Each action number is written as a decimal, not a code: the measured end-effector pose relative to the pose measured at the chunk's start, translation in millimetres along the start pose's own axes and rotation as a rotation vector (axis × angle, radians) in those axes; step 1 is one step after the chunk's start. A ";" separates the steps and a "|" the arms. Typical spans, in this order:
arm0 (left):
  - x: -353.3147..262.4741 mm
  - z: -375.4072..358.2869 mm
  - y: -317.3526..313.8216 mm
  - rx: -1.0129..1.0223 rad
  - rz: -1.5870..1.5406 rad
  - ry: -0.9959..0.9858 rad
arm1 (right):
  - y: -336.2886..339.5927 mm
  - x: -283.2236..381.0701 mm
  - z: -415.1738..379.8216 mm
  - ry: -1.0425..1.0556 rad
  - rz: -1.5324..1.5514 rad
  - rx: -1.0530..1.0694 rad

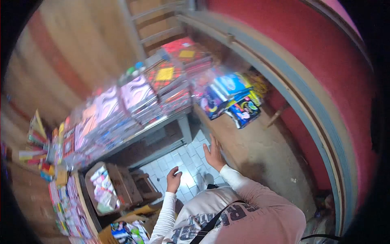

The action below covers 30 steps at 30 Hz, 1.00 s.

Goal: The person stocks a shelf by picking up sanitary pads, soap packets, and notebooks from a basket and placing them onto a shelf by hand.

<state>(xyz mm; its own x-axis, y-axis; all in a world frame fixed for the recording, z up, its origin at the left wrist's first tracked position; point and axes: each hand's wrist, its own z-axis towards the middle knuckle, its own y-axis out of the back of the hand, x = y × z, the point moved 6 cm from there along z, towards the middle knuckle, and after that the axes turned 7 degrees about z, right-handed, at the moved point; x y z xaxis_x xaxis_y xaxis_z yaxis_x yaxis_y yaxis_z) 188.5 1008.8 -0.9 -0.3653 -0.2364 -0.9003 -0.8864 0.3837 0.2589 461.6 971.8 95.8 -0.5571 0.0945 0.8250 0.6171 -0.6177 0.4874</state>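
Small shop with red curved wall and white tiled floor (185,160), left hand (174,179) hanging loosely curled and holding nothing, right hand (214,153) lying flat, fingers spread, touching the rough concrete ledge (260,150), glossy plastic packets (231,99) sitting further along it, stacked books crowding a metal shelf (162,122).

Left hand (174,179) curled, right hand (213,153) open flat

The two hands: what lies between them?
In the head view, only pale tiled floor shows between the left hand and the right hand; nothing stands there.
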 end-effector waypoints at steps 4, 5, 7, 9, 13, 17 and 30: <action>69.4 -79.9 85.7 -0.263 -0.132 0.081 | -81.7 46.3 -57.0 0.130 0.190 0.271; 84.4 -100.5 103.1 -0.327 -0.128 0.086 | -100.0 59.1 -76.1 0.161 0.199 0.361; 116.5 -142.8 132.7 -0.468 -0.167 0.050 | -137.7 80.5 -119.0 0.160 0.255 0.566; 131.3 -189.9 156.9 -0.583 -0.146 0.051 | -163.1 120.0 -163.1 0.227 0.254 0.783; 161.3 -279.1 187.3 -0.789 -0.356 0.114 | -199.9 194.8 -253.3 0.440 0.290 1.141; 198.2 -353.5 213.4 -1.062 -0.459 0.079 | -218.3 242.2 -333.1 0.672 0.287 1.363; 351.9 -596.1 301.6 -1.949 -0.082 0.967 | -237.4 256.1 -428.5 0.855 -0.087 1.737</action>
<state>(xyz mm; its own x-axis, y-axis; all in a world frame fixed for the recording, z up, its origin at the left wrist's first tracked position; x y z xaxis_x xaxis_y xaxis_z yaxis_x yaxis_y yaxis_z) -376.8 509.1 -31.1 0.2403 -0.6927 -0.6801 0.2305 -0.6398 0.7331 -65.6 808.1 68.9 -0.3620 -0.6011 0.7124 0.0690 0.7449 0.6636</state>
